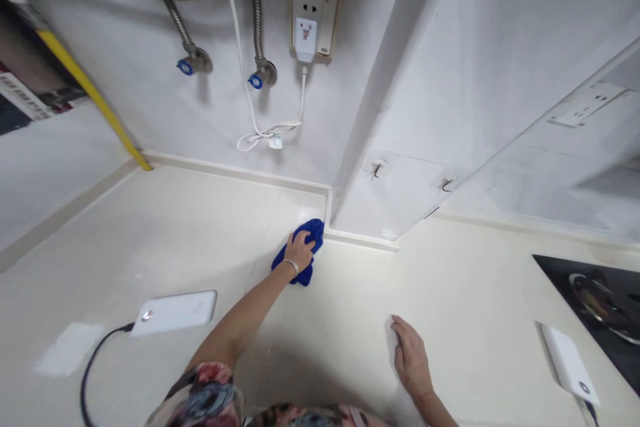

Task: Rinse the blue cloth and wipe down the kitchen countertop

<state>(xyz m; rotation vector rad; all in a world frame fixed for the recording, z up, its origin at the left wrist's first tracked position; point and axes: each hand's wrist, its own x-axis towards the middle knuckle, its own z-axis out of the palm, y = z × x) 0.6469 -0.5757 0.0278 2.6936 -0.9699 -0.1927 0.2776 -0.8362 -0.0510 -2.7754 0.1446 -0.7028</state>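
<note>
The left hand (300, 251), a bracelet (291, 267) at its wrist, has its fingers bent over a bunched blue cloth (317, 235) and holds it to the counter (340, 307), just beside the corner where the wall juts out. The right hand (413, 357) is to the right and nearer, fingers loosely curled with nothing in them; whether it bears weight on the counter I cannot tell. The likeliest trouble is at that corner: a push too far could snag the cloth on the trim (363, 241) or knock the knuckles against its edge. Because the cloth is bunched, a light hold could let it roll or slip from under the fingers. A wide sweep left and nearer might bring the forearm or cloth into the left power bank (175, 312) and tug its black cable (95, 360). To the right, a careless swing of the free hand could shove the right power bank (569, 363) towards the hob (555, 271). On the far wall, the white cord (303, 97) hangs in a tied loop below its plug (305, 40); a high reach could catch it, and a damp cloth would make that worse, though dampness cannot be judged here.
</note>
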